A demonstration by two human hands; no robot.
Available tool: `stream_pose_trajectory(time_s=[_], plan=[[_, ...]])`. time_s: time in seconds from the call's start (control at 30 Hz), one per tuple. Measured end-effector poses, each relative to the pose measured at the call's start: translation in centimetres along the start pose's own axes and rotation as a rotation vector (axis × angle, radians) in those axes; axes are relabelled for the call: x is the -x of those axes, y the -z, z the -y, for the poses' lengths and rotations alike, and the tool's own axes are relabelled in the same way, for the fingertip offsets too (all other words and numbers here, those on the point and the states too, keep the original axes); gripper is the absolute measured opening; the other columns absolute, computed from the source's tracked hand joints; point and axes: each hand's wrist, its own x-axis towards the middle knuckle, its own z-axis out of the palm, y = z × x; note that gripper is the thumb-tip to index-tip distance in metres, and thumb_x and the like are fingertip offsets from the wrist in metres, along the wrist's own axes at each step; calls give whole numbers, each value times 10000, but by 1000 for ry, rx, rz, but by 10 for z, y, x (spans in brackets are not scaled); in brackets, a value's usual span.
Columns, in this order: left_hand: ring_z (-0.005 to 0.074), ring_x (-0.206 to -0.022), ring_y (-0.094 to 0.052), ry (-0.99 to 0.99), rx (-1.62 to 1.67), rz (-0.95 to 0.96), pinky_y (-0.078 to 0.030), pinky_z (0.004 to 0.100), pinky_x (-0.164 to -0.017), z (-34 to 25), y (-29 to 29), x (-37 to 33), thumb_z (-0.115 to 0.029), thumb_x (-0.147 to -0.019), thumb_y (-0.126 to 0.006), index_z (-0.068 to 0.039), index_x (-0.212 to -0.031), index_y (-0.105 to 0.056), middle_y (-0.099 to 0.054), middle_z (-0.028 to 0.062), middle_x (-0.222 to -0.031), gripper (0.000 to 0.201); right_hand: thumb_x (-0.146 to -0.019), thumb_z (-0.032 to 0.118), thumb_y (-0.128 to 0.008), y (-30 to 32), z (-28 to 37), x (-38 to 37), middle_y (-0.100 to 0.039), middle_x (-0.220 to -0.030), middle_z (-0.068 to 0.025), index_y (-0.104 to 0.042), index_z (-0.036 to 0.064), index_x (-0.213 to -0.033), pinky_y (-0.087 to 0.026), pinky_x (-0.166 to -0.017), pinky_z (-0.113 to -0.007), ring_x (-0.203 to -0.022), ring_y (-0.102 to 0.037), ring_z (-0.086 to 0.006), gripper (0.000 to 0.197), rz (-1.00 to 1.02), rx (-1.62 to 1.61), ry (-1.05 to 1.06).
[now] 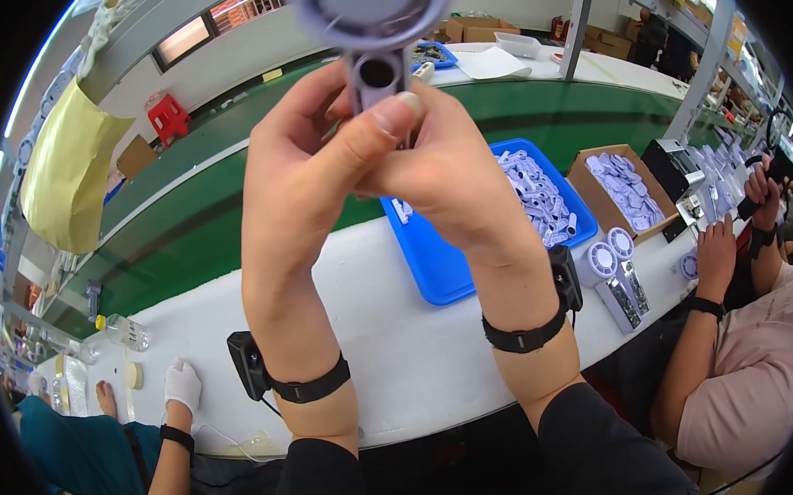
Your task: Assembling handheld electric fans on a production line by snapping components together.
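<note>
While both hands come up high over the white bench (381,363), here's the lavender handheld fan (373,18), right at the top of the view and blurred! It's clasped by the neck: left hand (295,166) and right hand (450,165) gather round it, the left thumb pressing across the front; what the hidden fingertips are doing, I cannot tell. Progress? Partway, I'd judge: round head and neck already stand as one piece, yet a dark round hole gapes in that neck, and the lower handle is hidden. Over to the right, two lavender fans (603,260) lie side by side, silvery strips along their handles. And the containers: a blue tray (442,272), small tubular lavender parts (540,197) heaped toward its right; beyond it, a cardboard box (652,229) loaded with flat lavender pieces (628,188).
</note>
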Motion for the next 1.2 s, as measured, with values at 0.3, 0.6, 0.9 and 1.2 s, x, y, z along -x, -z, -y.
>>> stream_pose_trajectory(time_s=[0.3, 0.6, 0.9, 1.2], plan=[[191, -1124, -696, -51, 78, 94, -559, 349, -995, 1, 11, 1, -96, -869, -878, 70, -1361, -671, -747, 130, -1203, 559, -746, 41, -789, 9, 5, 1, -682, -958, -30, -649, -30, -1162, -504, -738, -262, -852, -611, -87, 445, 67, 42, -33], [348, -1309, -665, -188, -114, 218, -521, 462, -1129, 14, 23, -4, -254, -788, -889, 113, -1451, -572, -680, 291, -1375, 822, -750, 99, -817, -3, 23, 16, -740, -1020, -153, -639, -68, -1189, -574, -852, -352, -948, -724, -228, 503, 77, 391, -67], [406, -1237, -686, -471, 77, 144, -576, 508, -1038, 36, 17, -7, -430, -746, -949, 84, -1394, -592, -684, 333, -1293, 901, -779, 96, -798, -24, 21, 25, -745, -1040, -233, -652, -90, -1192, -592, -858, -385, -947, -757, -321, 476, -23, 519, 97], [387, -1146, -696, -434, 152, 65, -582, 494, -1007, 36, 3, 6, -549, -719, -961, 76, -1325, -615, -679, 336, -1258, 937, -765, 86, -794, -18, 33, 32, -733, -973, -241, -667, -115, -1118, -590, -785, -378, -899, -756, -310, 426, 37, 613, 50]])
